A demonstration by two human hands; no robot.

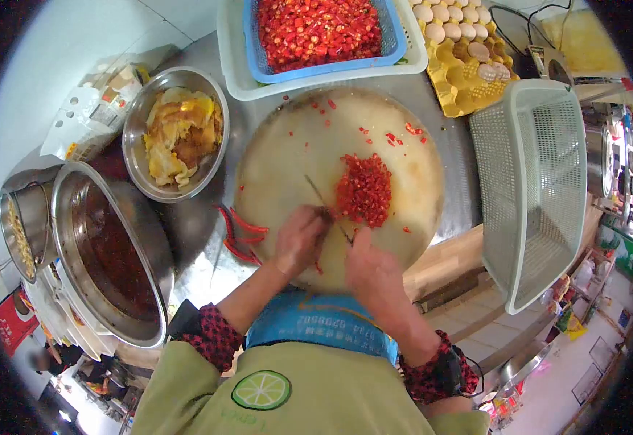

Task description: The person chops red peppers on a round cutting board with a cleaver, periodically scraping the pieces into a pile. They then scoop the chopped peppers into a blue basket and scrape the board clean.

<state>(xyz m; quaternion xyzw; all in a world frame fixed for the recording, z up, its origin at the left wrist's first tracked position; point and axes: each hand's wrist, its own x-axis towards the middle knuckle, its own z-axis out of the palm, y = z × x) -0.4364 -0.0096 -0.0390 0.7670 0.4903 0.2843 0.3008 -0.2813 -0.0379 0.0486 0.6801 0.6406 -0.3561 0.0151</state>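
On a round, pale chopping board, my right hand is wrapped around the handle of a knife. The blade is seen nearly edge-on, slanting up and to the left. My left hand is closed with curled fingertips against the blade's left side, pressing down red chili peppers, of which only a little shows below the fingers. Right of the blade lies a heap of chopped red chili. Loose chili bits are scattered over the board's upper part. Several whole red chilies lie at its left edge.
A blue basket of chopped chilies sits in a white bin at the back. Near it is a yellow egg tray. A pale green basket stands right. A bowl of fried egg and a basin of dark red sauce stand left.
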